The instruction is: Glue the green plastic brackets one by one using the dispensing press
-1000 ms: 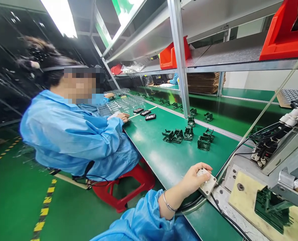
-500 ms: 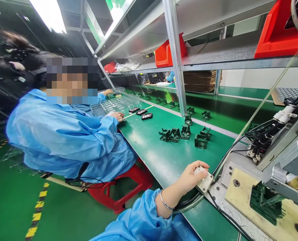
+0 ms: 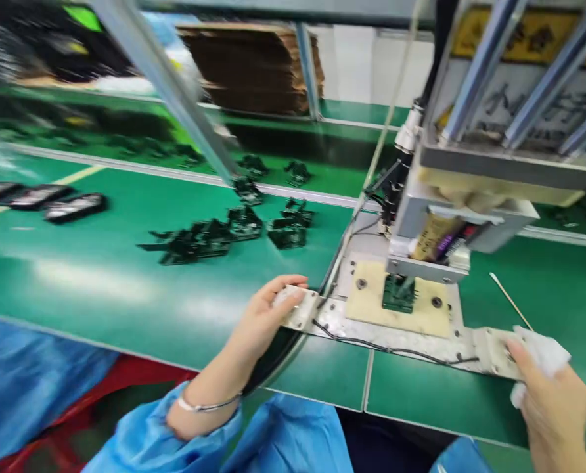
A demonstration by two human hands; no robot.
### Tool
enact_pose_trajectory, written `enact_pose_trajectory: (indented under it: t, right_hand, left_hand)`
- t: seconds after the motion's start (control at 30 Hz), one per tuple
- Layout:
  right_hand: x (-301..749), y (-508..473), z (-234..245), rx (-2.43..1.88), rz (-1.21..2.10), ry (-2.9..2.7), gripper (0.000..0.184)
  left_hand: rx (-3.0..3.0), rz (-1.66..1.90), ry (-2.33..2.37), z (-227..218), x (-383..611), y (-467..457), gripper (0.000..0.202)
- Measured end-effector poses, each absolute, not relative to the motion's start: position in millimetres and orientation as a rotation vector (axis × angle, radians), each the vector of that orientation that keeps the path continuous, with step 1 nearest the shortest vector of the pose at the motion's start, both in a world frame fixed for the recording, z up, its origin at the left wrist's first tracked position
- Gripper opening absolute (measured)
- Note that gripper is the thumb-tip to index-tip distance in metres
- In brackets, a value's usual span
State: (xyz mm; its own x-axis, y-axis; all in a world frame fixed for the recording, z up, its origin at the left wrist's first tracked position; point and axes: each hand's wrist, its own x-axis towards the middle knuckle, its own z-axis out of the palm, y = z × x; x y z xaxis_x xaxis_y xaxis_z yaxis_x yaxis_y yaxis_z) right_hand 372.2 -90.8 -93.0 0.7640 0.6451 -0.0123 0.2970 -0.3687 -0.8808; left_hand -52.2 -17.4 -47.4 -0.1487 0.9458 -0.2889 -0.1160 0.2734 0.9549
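one pale box (image 3: pixel 307 315) under left hand (image 3: pixel 266 312); right hand (image 3: pixel 556 397) holds white wipe (image 3: pixel 546 353)

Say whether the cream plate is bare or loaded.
Loaded: a dark green part sits near the middle of the cream plate.

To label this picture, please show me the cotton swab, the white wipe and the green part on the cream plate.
Cotton swab (image 3: pixel 512 303), head view: stick's middle.
White wipe (image 3: pixel 549 349), head view: upper part.
Green part (image 3: pixel 397 302), head view: lower part.
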Motion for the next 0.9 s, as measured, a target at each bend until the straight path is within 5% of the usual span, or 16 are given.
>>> enact_pose_trajectory:
  t: [0.27,0.7,0.9]
  right_hand:
    - [369.4,-79.3,-94.3,-1.769,0.449,-0.683,0.068]
    - [368.6,-84.3,-92.0,-1.74,0.478,-0.698,0.065]
    - [367.4,-84.9,-90.3,-1.73,0.448,-0.724,0.061]
  left_hand:
    - [0.74,1.187,1.541,-32.2,-39.8,-14.9,0.081]
    - [0.742,1.222,1.518,-29.1,-34.4,-16.5,0.072]
    - [0.861,1.886,1.542,-49.7,-40.6,-8.6,0.039]
